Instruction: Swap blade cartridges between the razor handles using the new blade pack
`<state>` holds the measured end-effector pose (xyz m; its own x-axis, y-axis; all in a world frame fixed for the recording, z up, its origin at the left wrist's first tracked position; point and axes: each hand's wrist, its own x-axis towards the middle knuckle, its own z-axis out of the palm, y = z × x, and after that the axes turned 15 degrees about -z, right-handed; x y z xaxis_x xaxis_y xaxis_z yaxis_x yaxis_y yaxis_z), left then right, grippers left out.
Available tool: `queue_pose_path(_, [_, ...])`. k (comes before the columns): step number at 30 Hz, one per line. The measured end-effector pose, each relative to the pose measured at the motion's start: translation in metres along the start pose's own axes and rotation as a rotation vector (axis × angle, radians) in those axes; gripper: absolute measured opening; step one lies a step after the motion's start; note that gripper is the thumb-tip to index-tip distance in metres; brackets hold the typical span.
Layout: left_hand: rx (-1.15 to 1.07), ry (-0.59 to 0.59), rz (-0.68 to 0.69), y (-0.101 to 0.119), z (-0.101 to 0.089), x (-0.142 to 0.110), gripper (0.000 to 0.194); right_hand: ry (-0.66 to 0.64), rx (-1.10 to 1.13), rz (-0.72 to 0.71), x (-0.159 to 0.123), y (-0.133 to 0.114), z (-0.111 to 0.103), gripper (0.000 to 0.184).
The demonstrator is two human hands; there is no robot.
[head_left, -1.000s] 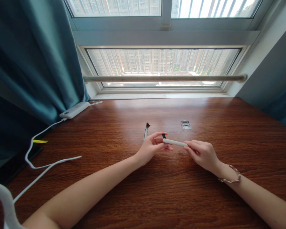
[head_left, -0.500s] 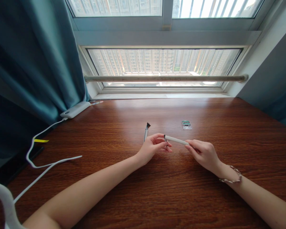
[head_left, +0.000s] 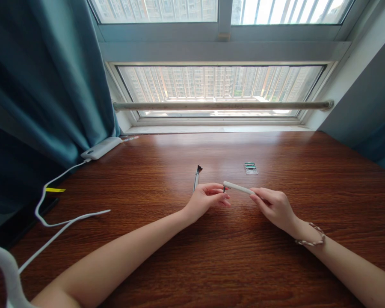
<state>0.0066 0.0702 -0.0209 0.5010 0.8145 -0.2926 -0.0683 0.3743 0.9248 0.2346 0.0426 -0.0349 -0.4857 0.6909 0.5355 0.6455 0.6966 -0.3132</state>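
Note:
My right hand (head_left: 274,206) is closed on the lower end of a slim white razor handle (head_left: 239,188), which points left and slightly up. At its far tip sits a small dark razor head (head_left: 225,188), pinched by my left hand (head_left: 208,199); whether head and handle are joined there is too small to tell. Just behind my left hand lies a second razor (head_left: 196,177) with a grey handle and black head, its lower end hidden by the hand. Farther right is a small clear case (head_left: 250,168) with green-striped blade cartridges in it.
The brown wooden table (head_left: 167,265) runs back to the window sill. On the left are a white power strip (head_left: 102,148), white cables (head_left: 64,223) with a yellow tag (head_left: 55,190), and a curved white stand (head_left: 3,265). A blue curtain (head_left: 51,77) hangs beside them.
The dark razor head has tilted from the handle's end to underneath its tip, leaving the rounded white tip showing. My left fingers have shifted slightly; my right hand has barely moved.

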Motion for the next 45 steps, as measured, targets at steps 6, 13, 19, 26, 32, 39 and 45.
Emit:
queue_pose_path(6, [0.05,0.023,0.014,0.0003,0.0008,-0.0002,0.023,0.007,0.007,0.022,0.0004,0.0001,0.0,0.023])
queue_pose_path(13, [0.066,0.047,0.021,-0.0002,-0.0007,0.0019,0.025,-0.028,-0.006,-0.027,0.0006,-0.0003,-0.0012,0.024])
queue_pose_path(19, [0.05,0.058,0.064,0.0,-0.0024,0.0022,0.028,-0.038,0.001,-0.027,-0.0006,0.0002,-0.0005,0.024])
queue_pose_path(26, [0.03,0.053,0.089,-0.0023,-0.0027,0.0041,0.027,-0.046,0.018,-0.027,-0.0014,-0.0005,-0.0007,0.023])
queue_pose_path(32, [0.013,0.06,0.113,-0.0043,-0.005,0.0064,0.027,-0.007,0.146,0.011,-0.0003,-0.0003,0.0002,0.02])
queue_pose_path(39, [-0.023,0.037,0.146,-0.0027,-0.0041,0.0047,0.043,0.002,0.167,0.024,0.0001,-0.0001,0.0012,0.019])
queue_pose_path(45, [-0.089,-0.009,0.2,-0.0032,-0.0027,0.0061,0.054,-0.021,0.117,0.018,-0.0013,0.0003,0.0022,0.019])
